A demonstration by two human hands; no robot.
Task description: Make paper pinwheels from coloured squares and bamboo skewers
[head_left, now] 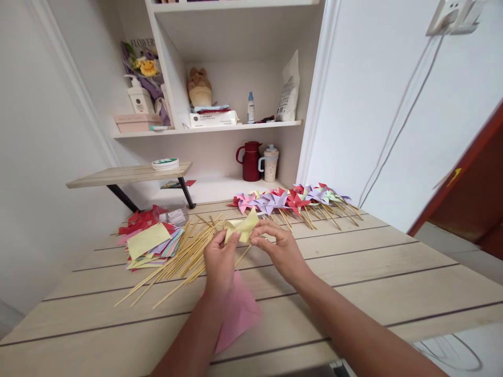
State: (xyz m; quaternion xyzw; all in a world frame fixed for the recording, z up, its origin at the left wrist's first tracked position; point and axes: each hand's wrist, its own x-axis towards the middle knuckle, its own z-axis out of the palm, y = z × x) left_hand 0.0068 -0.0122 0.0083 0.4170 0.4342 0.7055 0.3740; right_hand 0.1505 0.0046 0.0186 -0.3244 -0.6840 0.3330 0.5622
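A pale yellow paper pinwheel (244, 223), with its corners folded in, is raised over the middle of the table. My left hand (220, 257) pinches its left side, thumb in front. At its right edge, the thumb and fingers of my right hand (280, 246) are closed on the paper; fine detail at the fingertips is too small to make out. A thin stick (244, 255) slants down from beneath the yellow paper. Below my hands lies a pink paper sheet (240, 314), partly covered by my left forearm.
Loose wooden sticks (184, 259) lie to the left, beside a stack of coloured paper (148, 241). Several pinwheels on sticks (294, 200) lie at the back right. A small raised shelf (129, 175) stands back left. Behind are a red jug (251, 162) and a cup (270, 165).
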